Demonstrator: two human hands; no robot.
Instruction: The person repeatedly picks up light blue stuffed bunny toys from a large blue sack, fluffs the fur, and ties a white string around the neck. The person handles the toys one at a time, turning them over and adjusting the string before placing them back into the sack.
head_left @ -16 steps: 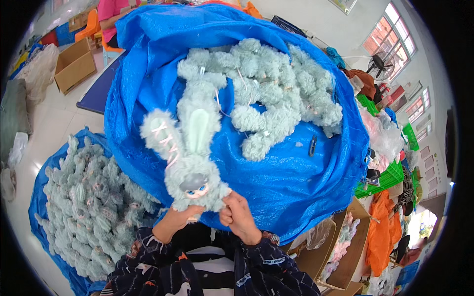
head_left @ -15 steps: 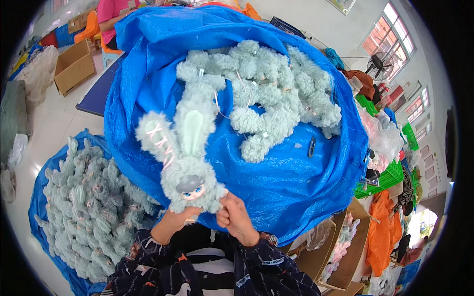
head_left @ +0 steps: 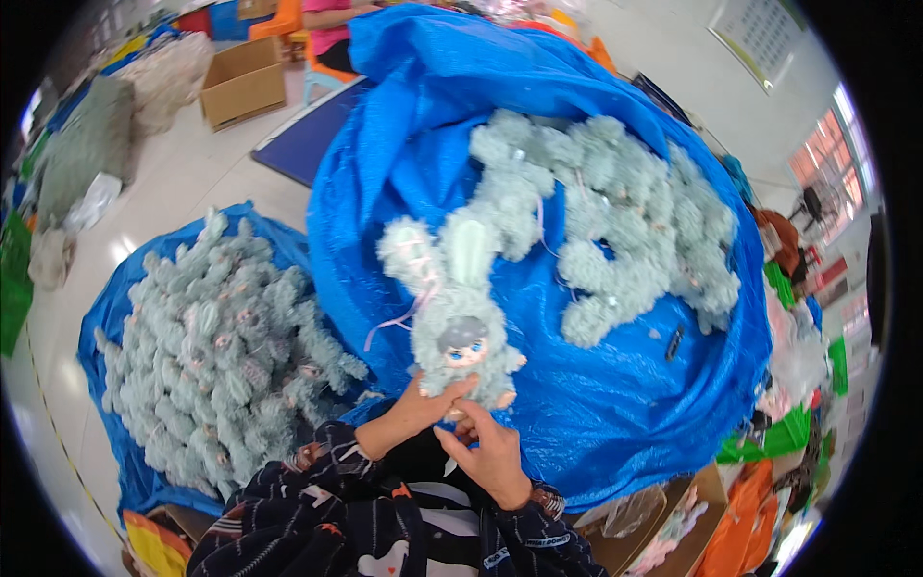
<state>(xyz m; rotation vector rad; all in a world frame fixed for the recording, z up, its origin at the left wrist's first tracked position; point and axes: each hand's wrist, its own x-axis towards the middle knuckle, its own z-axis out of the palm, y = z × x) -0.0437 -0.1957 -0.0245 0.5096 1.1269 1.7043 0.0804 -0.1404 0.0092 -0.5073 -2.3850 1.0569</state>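
Note:
A pale green plush bunny doll with a doll face, grey hair, long upright ears and pink ribbon laced on one ear is in front of me, face up. My left hand grips its lower body from the left, thumb across the front. My right hand is at the doll's feet with curled fingers touching its lower edge; the fingertips are partly hidden. Beyond the doll, several similar plush pieces lie heaped on a blue tarp sack.
To the left a second blue sack holds a big pile of bunny dolls. A small dark tool lies on the tarp. An open cardboard box and a seated person in pink are farther back. Another box stands at lower right.
My right hand has moved from the doll's side down to its feet. The ribbon end now hangs loose to the left of the ear. The view has shifted, so everything sits farther right.

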